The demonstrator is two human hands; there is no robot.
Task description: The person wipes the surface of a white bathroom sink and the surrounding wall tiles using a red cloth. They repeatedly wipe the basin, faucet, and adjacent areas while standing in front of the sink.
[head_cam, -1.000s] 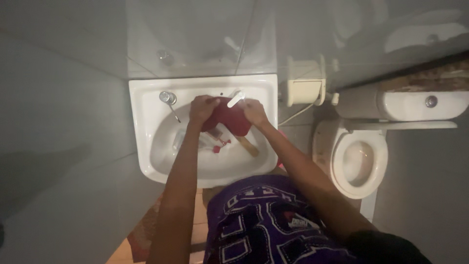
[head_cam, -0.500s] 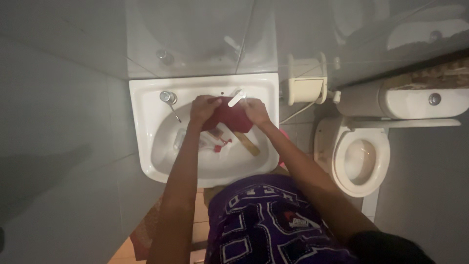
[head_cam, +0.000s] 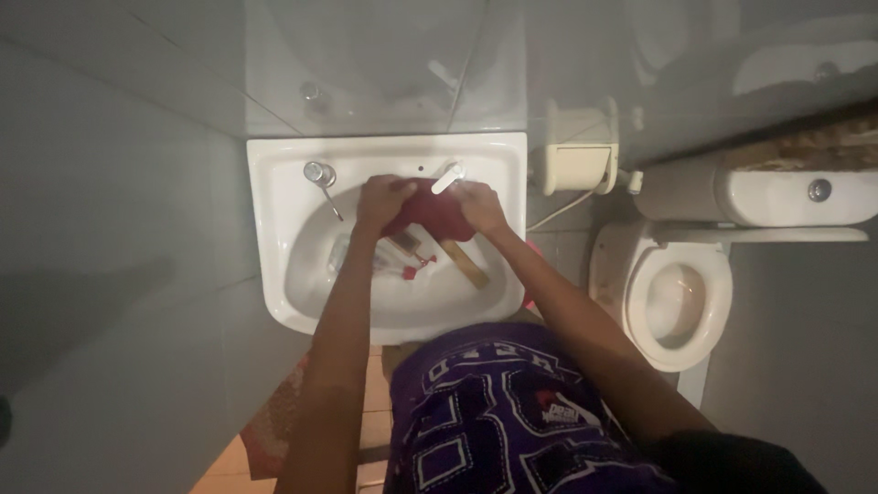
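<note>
Both of my hands are closed on a dark red cloth [head_cam: 430,212] over the white sink [head_cam: 283,229], a little above the middle of the frame. My left hand [head_cam: 382,199] grips the cloth's left edge and my right hand [head_cam: 478,207] grips its right edge, so the cloth sits bunched between them, just under the white tap lever [head_cam: 446,177] at the back of the basin.

Below the cloth, lying in the bowl, I can see a wooden stick [head_cam: 464,263] slanting down toward the right, a small red piece [head_cam: 416,268] beside it, and something clear [head_cam: 343,253] further left that I cannot make out. A chrome fitting [head_cam: 319,173] stands on the sink's back ledge at the left, with a thin metal rod running from it down into the bowl.

To the right of the sink a cream-coloured box [head_cam: 576,157] is fixed to the wall, and further right is the toilet [head_cam: 672,297] with its seat up, its cistern [head_cam: 786,194] above it in the frame. My purple shorts [head_cam: 494,412] with white lettering fill the bottom centre. Grey wall tiles [head_cam: 119,229] take up the left side.
</note>
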